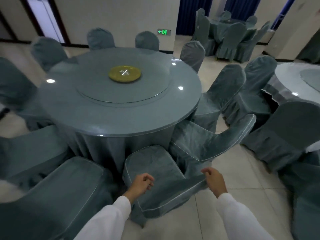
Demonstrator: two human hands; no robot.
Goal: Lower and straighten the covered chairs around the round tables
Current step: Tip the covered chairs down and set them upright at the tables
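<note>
Banquet room | right hand grip clamped on chair cover | left hand curled, free

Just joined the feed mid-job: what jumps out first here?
The big round table fills the centre, with a yellow disc on its glass turntable. Right in front, both hands are at the back of a chair tipped towards the table; the right one pinches its cover. A green exit sign glows on the far wall.
</note>
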